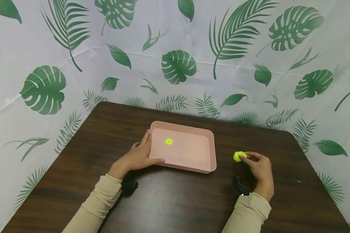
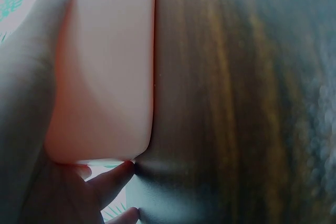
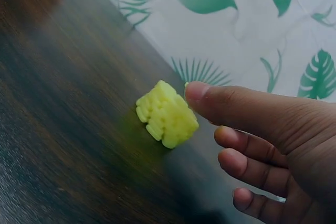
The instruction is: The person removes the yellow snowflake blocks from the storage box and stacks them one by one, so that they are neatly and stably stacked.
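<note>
A shallow pink tray (image 1: 189, 152) lies on the dark wooden table. My left hand (image 1: 137, 157) grips its left end, thumb along the front wall and fingers along the left side. In the left wrist view the tray's outer wall (image 2: 113, 72) runs up beside the thumb. One flat, bright yellow flower-shaped piece (image 1: 169, 141) rests inside the tray, left of its middle. To the right of the tray, my right hand (image 1: 260, 166) pinches a short stack of similar yellow flower-shaped pieces (image 3: 168, 116) between thumb and fingers, over the table. The other fingers of that hand curl loosely.
The brown wood-grain table (image 1: 186, 200) extends around the tray on all sides. A white curtain with green leaves (image 1: 179, 66) hangs behind its far edge. Black straps (image 1: 240, 186) with devices sit at both wrists, below the beige sleeves (image 1: 97, 202).
</note>
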Demonstrator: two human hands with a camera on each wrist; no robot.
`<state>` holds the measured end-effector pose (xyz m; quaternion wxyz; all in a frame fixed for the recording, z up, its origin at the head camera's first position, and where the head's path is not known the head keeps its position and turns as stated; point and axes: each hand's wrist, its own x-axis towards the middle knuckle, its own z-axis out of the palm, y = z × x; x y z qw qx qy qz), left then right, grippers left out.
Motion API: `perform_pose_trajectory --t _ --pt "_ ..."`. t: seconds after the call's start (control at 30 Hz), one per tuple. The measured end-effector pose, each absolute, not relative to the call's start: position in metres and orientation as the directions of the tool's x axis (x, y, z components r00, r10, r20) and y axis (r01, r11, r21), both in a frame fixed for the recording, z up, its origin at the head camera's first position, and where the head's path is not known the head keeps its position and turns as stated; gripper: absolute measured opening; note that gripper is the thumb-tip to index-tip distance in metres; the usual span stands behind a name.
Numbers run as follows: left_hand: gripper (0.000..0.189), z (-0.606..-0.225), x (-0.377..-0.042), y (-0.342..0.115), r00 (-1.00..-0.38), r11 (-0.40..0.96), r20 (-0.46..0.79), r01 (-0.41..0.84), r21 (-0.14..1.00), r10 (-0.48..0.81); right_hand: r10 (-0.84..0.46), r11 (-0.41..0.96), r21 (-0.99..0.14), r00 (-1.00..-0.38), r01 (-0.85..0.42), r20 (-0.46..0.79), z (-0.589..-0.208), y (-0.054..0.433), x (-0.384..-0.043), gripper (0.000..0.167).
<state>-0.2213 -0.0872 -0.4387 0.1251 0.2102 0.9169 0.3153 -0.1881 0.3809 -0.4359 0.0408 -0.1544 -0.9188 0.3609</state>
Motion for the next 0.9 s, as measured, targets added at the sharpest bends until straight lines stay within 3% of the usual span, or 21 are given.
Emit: perform_pose_trajectory --t 0.9 --pt "0.120 -0.4368 -0.2222 -0.0870 -0.880 0.724 -0.112 0.301 0.620 0.462 0.277 0.681 -0.690 -0.958 0.246 -0.068 -0.4376 0.3763 -0.1936 0.049"
